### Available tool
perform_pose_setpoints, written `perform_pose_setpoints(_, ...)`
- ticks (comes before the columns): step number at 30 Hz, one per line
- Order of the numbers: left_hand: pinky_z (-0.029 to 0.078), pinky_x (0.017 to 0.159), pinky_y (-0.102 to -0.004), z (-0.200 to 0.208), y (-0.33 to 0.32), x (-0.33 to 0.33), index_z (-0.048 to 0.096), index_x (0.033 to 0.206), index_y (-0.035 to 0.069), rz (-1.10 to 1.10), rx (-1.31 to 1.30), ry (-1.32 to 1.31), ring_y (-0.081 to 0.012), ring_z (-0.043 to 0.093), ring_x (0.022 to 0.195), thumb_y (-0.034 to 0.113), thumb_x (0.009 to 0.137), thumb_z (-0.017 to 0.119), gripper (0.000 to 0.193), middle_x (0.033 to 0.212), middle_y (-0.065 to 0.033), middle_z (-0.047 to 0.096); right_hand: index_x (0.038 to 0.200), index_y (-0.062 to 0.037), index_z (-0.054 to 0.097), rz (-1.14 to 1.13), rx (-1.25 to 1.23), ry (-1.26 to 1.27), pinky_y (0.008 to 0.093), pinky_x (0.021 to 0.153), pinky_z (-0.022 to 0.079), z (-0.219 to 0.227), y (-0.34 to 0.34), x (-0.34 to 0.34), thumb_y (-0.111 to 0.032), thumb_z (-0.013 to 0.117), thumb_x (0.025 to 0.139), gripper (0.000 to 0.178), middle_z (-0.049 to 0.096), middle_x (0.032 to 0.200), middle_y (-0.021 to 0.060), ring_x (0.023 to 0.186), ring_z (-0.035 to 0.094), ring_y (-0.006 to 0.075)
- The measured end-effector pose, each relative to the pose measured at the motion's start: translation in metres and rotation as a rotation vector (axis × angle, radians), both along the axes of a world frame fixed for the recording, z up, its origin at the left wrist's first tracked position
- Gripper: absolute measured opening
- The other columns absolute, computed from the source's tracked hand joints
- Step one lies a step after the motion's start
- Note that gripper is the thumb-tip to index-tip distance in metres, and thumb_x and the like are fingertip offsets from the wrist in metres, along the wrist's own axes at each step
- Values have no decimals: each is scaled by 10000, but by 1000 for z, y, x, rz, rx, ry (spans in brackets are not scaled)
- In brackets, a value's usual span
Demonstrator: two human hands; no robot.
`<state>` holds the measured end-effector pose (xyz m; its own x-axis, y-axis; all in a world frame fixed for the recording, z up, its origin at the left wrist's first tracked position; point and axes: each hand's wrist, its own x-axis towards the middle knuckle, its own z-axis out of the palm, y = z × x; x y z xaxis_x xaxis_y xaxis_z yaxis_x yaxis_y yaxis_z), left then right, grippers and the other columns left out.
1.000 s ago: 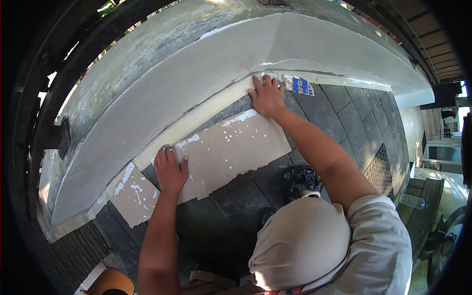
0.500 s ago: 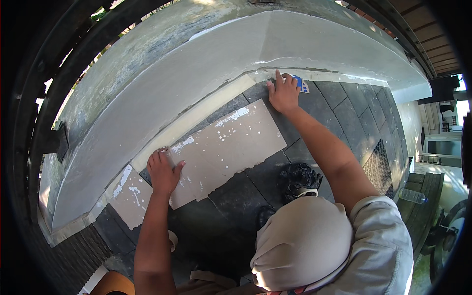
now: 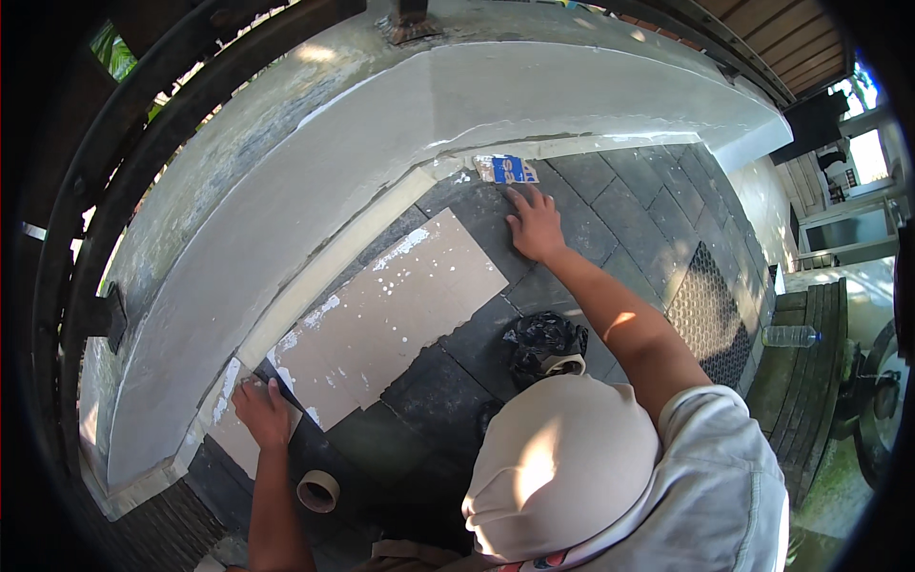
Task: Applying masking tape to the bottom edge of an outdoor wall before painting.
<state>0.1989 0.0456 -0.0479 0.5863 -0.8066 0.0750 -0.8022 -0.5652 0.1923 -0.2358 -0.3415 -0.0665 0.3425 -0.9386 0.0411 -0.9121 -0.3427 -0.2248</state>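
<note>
My left hand [image 3: 262, 412] rests on a small piece of cardboard [image 3: 225, 429] at the left, beside the low wall; its thumb stands apart from the fingers. My right hand [image 3: 536, 227] is open over the dark paving, fingers spread and holding nothing. Just beyond its fingertips lies a small blue-and-white printed scrap of cardboard [image 3: 508, 170], close to the wall's foot. Between my hands a long sheet of brown cardboard [image 3: 391, 319], ragged along its near side, lies flat. White paint splashes cover its wall-side edge. Cream masking tape [image 3: 329, 257] runs along the wall's base.
A curved grey-white wall [image 3: 362, 143] rises beyond the paving. A tape roll [image 3: 318, 491] stands near my left forearm. A black plastic bag [image 3: 543, 343] sits with another tape roll [image 3: 564, 365]. A dark mat [image 3: 707, 315] and a clear bottle [image 3: 789, 336] on a wooden bench are at right.
My left hand has gone from the long cardboard sheet to the smaller piece. My right hand has drawn back from the printed scrap, now uncovered. The whole view has shifted slightly.
</note>
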Motion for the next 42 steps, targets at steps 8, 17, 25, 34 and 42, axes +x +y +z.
perform_pose_setpoints(8, 355, 985, -523, -12, 24, -22, 526, 1169, -39, -88, -43, 30, -423, 471, 1164, 297, 933, 570, 413, 1219, -246, 526, 1532, -252, 294, 83, 217, 335, 599, 1148, 234, 16, -47, 19, -455, 352, 1024, 550, 225, 1614, 80, 1452, 270, 343)
perform_pose_setpoints(17, 349, 989, -528, 27, 81, 41, 496, 1163, -56, -109, 239, -23, -428, 456, 1176, 340, 958, 513, 446, 1223, -240, 496, 1488, -59, 327, -367, 213, 53, 566, 1116, 322, 4, -55, -25, -413, 632, 904, 748, 416, 1462, 154, 1386, 351, 359)
perform_pose_setpoints(25, 407, 918, -528, 31, 131, 35, 484, 1169, -59, 60, 320, 44, -438, 487, 1124, 391, 945, 552, 507, 1179, -252, 499, 1475, -118, 347, -52, 162, 152, 548, 1096, 360, 16, -98, 28, -519, 793, 729, 957, 409, 1464, 147, 1359, 374, 372)
perform_pose_setpoints(34, 425, 851, -501, 49, 126, 35, 476, 1056, -36, 24, 295, 219, -444, 533, 977, 320, 958, 567, 380, 1020, -248, 529, 1447, -62, 377, -301, 90, 84, 507, 1045, 409, 18, -34, -34, -654, 734, 728, 998, 482, 1346, 228, 1300, 425, 403)
perform_pose_setpoints(42, 460, 799, -475, 123, 84, 26, 509, 1019, -22, -598, 593, 328, -406, 559, 905, 428, 856, 697, 514, 973, -210, 541, 1382, 35, 446, -161, 560, 18, 458, 1102, 358, 65, 137, -120, -602, 631, 859, 845, 474, 1355, 288, 1299, 445, 417)
